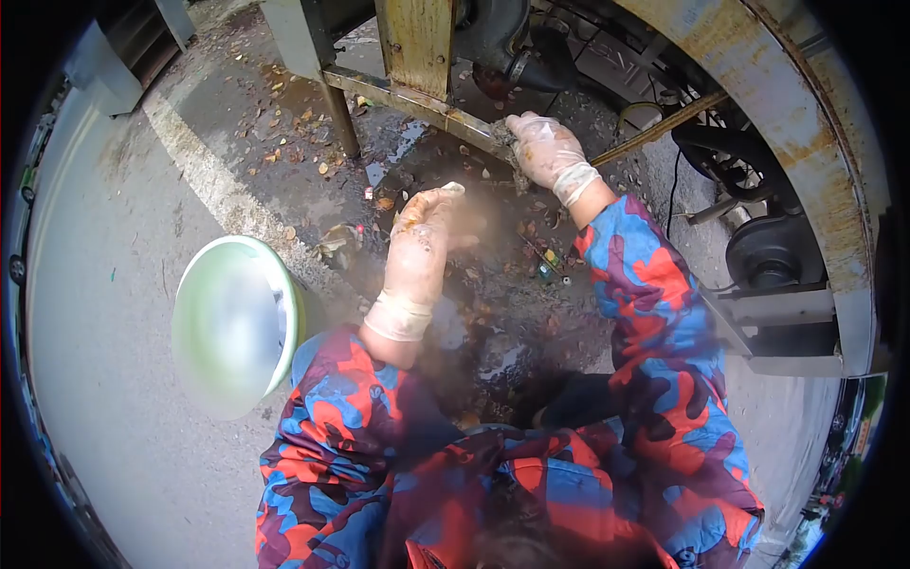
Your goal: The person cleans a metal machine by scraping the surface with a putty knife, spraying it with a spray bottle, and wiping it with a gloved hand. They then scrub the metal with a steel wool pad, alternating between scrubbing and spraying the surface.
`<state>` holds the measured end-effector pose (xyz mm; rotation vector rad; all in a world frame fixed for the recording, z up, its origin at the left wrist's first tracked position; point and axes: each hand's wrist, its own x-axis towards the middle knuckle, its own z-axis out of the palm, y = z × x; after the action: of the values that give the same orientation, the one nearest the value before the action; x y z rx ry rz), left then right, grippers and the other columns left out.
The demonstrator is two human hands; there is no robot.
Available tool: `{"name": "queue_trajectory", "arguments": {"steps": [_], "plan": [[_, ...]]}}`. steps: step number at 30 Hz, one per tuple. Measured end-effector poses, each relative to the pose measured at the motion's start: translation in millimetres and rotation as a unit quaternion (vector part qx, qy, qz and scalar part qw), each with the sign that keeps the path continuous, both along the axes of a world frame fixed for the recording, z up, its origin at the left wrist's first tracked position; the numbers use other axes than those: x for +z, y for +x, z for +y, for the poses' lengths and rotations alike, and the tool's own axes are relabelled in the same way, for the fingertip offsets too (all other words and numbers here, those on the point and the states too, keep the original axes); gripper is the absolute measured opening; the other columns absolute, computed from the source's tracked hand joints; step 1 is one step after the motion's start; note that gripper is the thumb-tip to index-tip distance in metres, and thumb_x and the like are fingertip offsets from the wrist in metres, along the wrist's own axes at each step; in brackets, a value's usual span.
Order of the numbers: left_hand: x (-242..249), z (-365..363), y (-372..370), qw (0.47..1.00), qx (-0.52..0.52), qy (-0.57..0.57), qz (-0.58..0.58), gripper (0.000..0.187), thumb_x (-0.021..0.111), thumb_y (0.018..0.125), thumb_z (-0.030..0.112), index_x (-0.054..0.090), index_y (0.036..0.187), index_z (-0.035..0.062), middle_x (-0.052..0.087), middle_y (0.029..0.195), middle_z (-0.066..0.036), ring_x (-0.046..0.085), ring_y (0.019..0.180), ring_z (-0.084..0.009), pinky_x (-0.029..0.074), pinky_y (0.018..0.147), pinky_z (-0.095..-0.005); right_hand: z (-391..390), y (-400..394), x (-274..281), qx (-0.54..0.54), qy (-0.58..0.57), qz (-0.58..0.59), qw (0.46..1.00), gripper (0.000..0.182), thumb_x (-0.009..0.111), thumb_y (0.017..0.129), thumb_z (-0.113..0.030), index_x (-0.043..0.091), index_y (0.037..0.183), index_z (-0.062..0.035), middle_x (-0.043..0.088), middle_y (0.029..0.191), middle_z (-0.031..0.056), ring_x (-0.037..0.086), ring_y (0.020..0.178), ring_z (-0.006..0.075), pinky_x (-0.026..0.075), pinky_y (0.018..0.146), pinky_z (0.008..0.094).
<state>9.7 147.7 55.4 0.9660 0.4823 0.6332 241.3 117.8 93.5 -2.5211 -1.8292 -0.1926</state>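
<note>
My right hand (550, 154), in a thin, pale glove, is closed on a grey matted wad (517, 163) that looks like steel wool or a dirty rag. It presses this wad at the end of a rusty, stained metal crossbar (427, 106) low on a machine frame. My left hand (419, 242) wears the same kind of glove, smeared brown over the fingers. It hovers above the wet ground in front of the bar, thumb apart from the fingers, with nothing seen in it.
A pale green basin (284, 270) stands on the pavement at left, its inside blurred. Fallen leaves and puddles cover the dark ground (379, 152) under the frame. At right are a rusty curved panel (806, 104), a black wheel (773, 256) and hoses.
</note>
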Motion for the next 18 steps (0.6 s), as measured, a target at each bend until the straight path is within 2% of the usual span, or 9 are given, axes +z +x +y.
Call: {"name": "queue_trajectory", "arguments": {"steps": [1,3,6,7,9,12,13,15,18], "plan": [[-2,2,-3,1.000,0.004,0.002,-0.004,0.026,0.045,0.098,0.015,0.051,0.119,0.0008,0.059,0.110,-0.009,0.065,0.092,-0.0207,0.053,0.075,-0.0285,-9,5,2,0.005,-0.013,0.021,1.000,0.031,0.053,0.082,-0.013,0.057,0.112,-0.0069,0.059,0.110,0.0183,0.057,0.104,0.0351,0.046,0.089,0.0421],[-9,4,-7,0.999,-0.003,0.022,-0.039,0.026,0.046,0.098,0.016,0.051,0.119,0.0012,0.060,0.110,-0.010,0.065,0.093,-0.0206,0.053,0.075,-0.0280,-9,15,4,0.007,-0.008,0.038,0.999,0.034,0.055,0.084,-0.017,0.056,0.116,-0.0058,0.058,0.113,0.0183,0.056,0.106,0.0347,0.045,0.092,0.0415],[3,6,-12,1.000,-0.007,0.022,-0.007,0.026,0.046,0.098,0.017,0.052,0.118,0.0013,0.061,0.109,-0.010,0.065,0.093,-0.0202,0.053,0.075,-0.0280,41,0,4,-0.005,0.162,0.030,0.986,0.035,0.058,0.084,-0.026,0.058,0.114,-0.0076,0.060,0.114,0.0146,0.058,0.106,0.0325,0.046,0.091,0.0414],[3,7,-11,1.000,-0.010,0.009,-0.003,0.026,0.046,0.098,0.017,0.052,0.117,0.0012,0.061,0.107,-0.010,0.065,0.093,-0.0203,0.053,0.075,-0.0282,63,-7,-22,0.015,0.206,-0.047,0.977,0.037,0.059,0.083,-0.030,0.059,0.113,-0.0060,0.062,0.108,0.0148,0.059,0.103,0.0322,0.047,0.089,0.0408],[-4,9,-7,0.999,-0.022,0.002,-0.034,0.031,0.049,0.096,0.020,0.051,0.119,-0.0003,0.061,0.109,-0.011,0.065,0.092,-0.0220,0.054,0.076,-0.0300,83,-44,-15,-0.063,0.044,-0.054,0.996,0.041,0.061,0.082,-0.029,0.058,0.113,-0.0023,0.064,0.103,0.0151,0.061,0.098,0.0317,0.049,0.084,0.0402],[-8,8,-7,0.997,-0.039,0.001,-0.065,0.038,0.053,0.093,0.024,0.050,0.120,-0.0017,0.061,0.109,-0.012,0.065,0.092,-0.0240,0.055,0.077,-0.0324,62,-36,-34,-0.018,0.097,-0.077,0.992,0.044,0.062,0.080,-0.026,0.057,0.114,0.0017,0.065,0.100,0.0154,0.063,0.093,0.0307,0.051,0.079,0.0393],[-6,9,-5,0.996,-0.045,0.012,-0.074,0.039,0.053,0.093,0.026,0.051,0.120,-0.0016,0.062,0.108,-0.012,0.066,0.092,-0.0243,0.055,0.077,-0.0330,48,-31,-38,0.001,0.100,-0.120,0.988,0.042,0.061,0.080,-0.022,0.057,0.114,0.0026,0.065,0.098,0.0157,0.063,0.090,0.0300,0.051,0.076,0.0379],[-5,10,-5,0.996,-0.040,-0.014,-0.077,0.039,0.054,0.093,0.026,0.052,0.119,-0.0014,0.063,0.107,-0.012,0.066,0.092,-0.0243,0.055,0.077,-0.0335,17,-20,-30,0.030,0.051,-0.132,0.989,0.042,0.058,0.081,-0.021,0.056,0.116,0.0029,0.064,0.096,0.0158,0.063,0.089,0.0291,0.051,0.075,0.0370],[2,10,-15,0.994,-0.034,-0.024,-0.104,0.026,0.048,0.097,0.017,0.054,0.116,-0.0001,0.062,0.104,-0.010,0.065,0.092,-0.0217,0.053,0.075,-0.0293,-9,-10,-23,0.001,-0.023,-0.165,0.986,0.041,0.059,0.081,-0.022,0.057,0.114,0.0032,0.065,0.093,0.0158,0.064,0.086,0.0308,0.052,0.073,0.0385]]}}
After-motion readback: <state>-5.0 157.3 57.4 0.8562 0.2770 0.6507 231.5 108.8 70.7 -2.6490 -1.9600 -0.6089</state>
